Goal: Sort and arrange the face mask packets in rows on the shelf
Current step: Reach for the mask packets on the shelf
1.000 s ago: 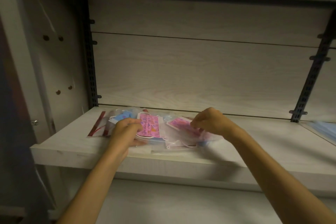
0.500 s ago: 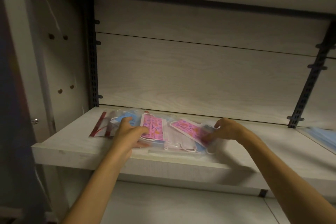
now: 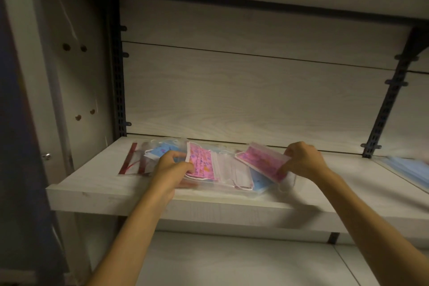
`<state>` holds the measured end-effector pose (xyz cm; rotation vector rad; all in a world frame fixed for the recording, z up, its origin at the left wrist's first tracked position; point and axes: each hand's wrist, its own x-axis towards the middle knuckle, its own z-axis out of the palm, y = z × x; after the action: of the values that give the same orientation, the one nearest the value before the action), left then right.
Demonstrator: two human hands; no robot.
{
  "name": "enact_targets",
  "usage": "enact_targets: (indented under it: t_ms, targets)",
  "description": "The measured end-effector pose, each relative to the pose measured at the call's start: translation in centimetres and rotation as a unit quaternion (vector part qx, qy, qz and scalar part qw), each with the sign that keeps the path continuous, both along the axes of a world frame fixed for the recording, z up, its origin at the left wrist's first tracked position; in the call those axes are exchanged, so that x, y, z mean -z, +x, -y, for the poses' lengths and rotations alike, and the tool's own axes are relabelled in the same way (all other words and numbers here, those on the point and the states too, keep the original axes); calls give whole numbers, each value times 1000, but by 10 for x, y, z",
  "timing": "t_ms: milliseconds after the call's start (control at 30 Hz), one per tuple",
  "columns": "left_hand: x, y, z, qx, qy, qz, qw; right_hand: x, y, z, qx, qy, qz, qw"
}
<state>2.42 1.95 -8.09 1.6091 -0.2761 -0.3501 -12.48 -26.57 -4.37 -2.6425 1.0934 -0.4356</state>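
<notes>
A loose heap of clear face mask packets lies on the pale wooden shelf (image 3: 97, 183), toward its left end. My left hand (image 3: 171, 169) grips the left edge of a pink patterned mask packet (image 3: 201, 163) on top of the heap. My right hand (image 3: 304, 161) pinches the right end of a second pink mask packet (image 3: 262, 162) and holds it tilted just above the heap. Blue mask packets (image 3: 162, 149) and a white one (image 3: 236, 174) show underneath. A packet with a dark red strip (image 3: 130, 160) lies flat at the far left.
A blue stack of masks (image 3: 413, 169) sits at the shelf's right edge. Dark metal uprights (image 3: 390, 95) stand against the back panel, with another upright (image 3: 118, 81) at the left. The shelf above hangs low. A lower shelf (image 3: 232, 260) shows below.
My right hand has taken hold of the right pink packet and lifted its end off the heap, moving right. My left hand has stayed on the left pink packet.
</notes>
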Motion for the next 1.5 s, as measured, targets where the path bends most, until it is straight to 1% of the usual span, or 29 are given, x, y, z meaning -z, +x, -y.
enact_targets:
  t_ms: [67, 133, 200, 267, 333, 400, 467, 533, 667, 767, 867, 967, 1100, 1267, 1400, 1500]
  targets:
    - [1, 2, 0, 14, -6, -10, 1000, -6, -8, 0, -14, 139, 32, 990]
    - [1, 5, 1, 27, -17, -33, 999, -7, -19, -2, -39, 251, 33, 967]
    - [1, 9, 4, 54, -13, -58, 997, -5, -30, -1, -54, 322, 44, 944]
    - [3, 16, 6, 78, 21, -60, 995, -2, -39, -2, -57, 387, 70, 918]
    - [6, 26, 10, 91, 55, -49, 993, 2, -48, -5, -65, 416, 99, 902]
    - [4, 28, 11, 94, 74, -29, 992, 7, -57, -8, -83, 420, 140, 893]
    - [-1, 22, 11, 99, 61, -18, 993, 10, -68, -12, -105, 420, 197, 879]
    - [-2, 13, 12, 113, 26, -21, 993, 10, -81, -18, -110, 420, 252, 865]
    - [-12, -24, 16, 129, -56, 4, 990, 16, -115, -24, -116, 411, 339, 838]
    - [-20, -65, 24, 149, -106, -16, 983, 24, -140, -20, -111, 406, 397, 815]
    - [-22, -109, 40, 173, -119, -13, 978, 35, -172, -12, -102, 404, 436, 798]
    - [-20, -156, 61, 188, -128, -16, 974, 41, -216, 2, -111, 406, 440, 793]
    - [-6, -220, 97, 195, -127, -21, 972, 47, -285, 24, -135, 375, 424, 813]
    - [15, -310, 153, 192, -130, -26, 972, 50, -371, 56, -157, 354, 415, 824]
    - [22, -374, 199, 207, -127, -16, 970, 57, -435, 89, -140, 355, 420, 823]
    - [24, -417, 232, 230, -122, -4, 966, 63, -477, 119, -110, 363, 433, 818]
